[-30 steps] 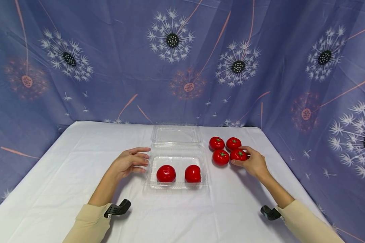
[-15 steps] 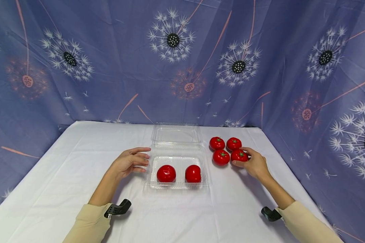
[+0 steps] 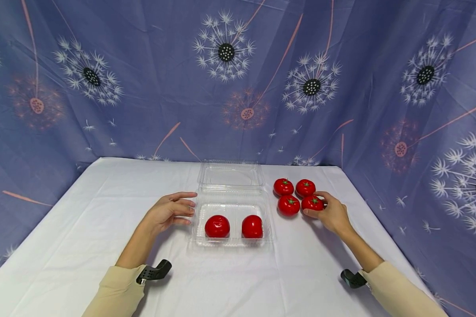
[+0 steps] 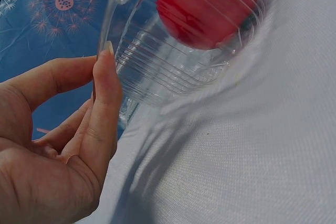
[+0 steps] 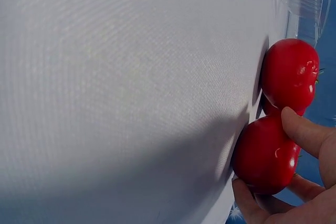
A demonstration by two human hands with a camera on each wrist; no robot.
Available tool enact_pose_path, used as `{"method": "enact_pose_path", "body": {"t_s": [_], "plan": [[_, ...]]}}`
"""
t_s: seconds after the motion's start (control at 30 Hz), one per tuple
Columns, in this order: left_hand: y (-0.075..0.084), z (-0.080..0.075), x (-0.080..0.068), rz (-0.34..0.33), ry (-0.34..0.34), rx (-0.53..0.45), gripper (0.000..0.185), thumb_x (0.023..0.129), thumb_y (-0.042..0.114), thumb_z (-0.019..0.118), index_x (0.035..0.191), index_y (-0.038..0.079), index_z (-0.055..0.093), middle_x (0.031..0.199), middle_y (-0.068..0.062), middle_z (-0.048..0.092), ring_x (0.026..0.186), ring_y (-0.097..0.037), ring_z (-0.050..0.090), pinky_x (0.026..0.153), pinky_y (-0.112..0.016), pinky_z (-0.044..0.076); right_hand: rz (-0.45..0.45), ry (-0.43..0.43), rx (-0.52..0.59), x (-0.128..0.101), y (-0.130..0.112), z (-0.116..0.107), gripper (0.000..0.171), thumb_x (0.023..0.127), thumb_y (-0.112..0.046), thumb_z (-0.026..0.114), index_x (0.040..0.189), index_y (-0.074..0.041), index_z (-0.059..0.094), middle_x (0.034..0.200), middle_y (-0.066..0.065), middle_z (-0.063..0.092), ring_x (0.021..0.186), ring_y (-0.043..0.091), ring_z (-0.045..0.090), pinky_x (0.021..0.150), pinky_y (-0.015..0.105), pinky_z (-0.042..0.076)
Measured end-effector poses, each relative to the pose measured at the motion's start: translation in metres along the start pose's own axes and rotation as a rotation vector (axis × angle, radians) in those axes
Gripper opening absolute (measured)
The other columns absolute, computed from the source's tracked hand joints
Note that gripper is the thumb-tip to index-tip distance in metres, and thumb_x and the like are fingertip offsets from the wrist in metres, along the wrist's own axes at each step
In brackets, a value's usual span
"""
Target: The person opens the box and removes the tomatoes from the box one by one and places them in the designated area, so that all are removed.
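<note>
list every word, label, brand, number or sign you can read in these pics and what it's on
No readable text in any view.
Box: no lettering I can make out.
Left tomato in the box: faint surface marks, too small to tell whether they are letters.
Backdrop: printed dandelions, no words seen.

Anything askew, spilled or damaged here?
No spill or damage visible. Mildly odd: the two packed tomatoes in the clear container show no green tops facing up, while the four loose tomatoes beside it sit stem-up. The packed ones look flipped or tipped over.
</note>
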State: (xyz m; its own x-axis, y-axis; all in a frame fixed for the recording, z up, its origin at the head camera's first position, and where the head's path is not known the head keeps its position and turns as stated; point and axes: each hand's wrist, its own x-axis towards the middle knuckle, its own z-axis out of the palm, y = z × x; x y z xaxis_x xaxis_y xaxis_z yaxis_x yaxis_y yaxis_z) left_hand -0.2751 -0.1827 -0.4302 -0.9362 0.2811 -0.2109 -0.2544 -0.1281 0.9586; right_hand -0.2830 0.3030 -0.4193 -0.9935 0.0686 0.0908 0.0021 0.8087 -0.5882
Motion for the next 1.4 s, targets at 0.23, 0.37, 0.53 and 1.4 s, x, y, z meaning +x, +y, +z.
{"method": "enact_pose_path", "body": {"t_s": [0.23,0.37,0.53,1.4], "plan": [[0.001,0.0,0.0,0.0,-0.007,-0.007,0.063,0.088,-0.005,0.063,0.148,-0.006,0.043,0.11,-0.009,0.064,0.077,-0.013,0.07,0.067,-0.031,0.064,0.011,0.002,-0.007,0.001,0.0,0.0,0.073,0.081,-0.037,0.085,0.139,-0.005,0.055,0.127,0.029,0.063,0.112,0.044,0.059,0.088,0.053,0.054],[0.002,0.001,-0.001,0.0,-0.004,-0.004,0.063,0.088,-0.005,0.063,0.148,-0.005,0.044,0.11,-0.009,0.065,0.077,-0.013,0.07,0.066,-0.031,0.064,0.001,0.003,-0.015,0.002,0.0,0.0,0.071,0.081,-0.037,0.085,0.138,-0.006,0.056,0.126,0.028,0.064,0.111,0.043,0.06,0.088,0.052,0.054],[0.001,0.002,0.0,0.003,-0.003,-0.004,0.063,0.087,-0.006,0.063,0.148,-0.006,0.044,0.11,-0.009,0.065,0.077,-0.013,0.07,0.066,-0.031,0.064,-0.005,-0.004,-0.013,0.002,0.001,-0.002,0.071,0.081,-0.037,0.085,0.138,-0.005,0.056,0.125,0.028,0.064,0.111,0.043,0.06,0.087,0.052,0.053],[0.001,0.0,0.0,0.003,-0.011,-0.015,0.064,0.088,-0.007,0.062,0.149,-0.006,0.043,0.109,-0.008,0.065,0.076,-0.012,0.071,0.066,-0.031,0.064,-0.162,0.047,-0.03,0.005,-0.043,-0.019,0.072,0.082,-0.031,0.084,0.143,-0.007,0.054,0.133,0.029,0.061,0.114,0.048,0.057,0.084,0.056,0.053]]}}
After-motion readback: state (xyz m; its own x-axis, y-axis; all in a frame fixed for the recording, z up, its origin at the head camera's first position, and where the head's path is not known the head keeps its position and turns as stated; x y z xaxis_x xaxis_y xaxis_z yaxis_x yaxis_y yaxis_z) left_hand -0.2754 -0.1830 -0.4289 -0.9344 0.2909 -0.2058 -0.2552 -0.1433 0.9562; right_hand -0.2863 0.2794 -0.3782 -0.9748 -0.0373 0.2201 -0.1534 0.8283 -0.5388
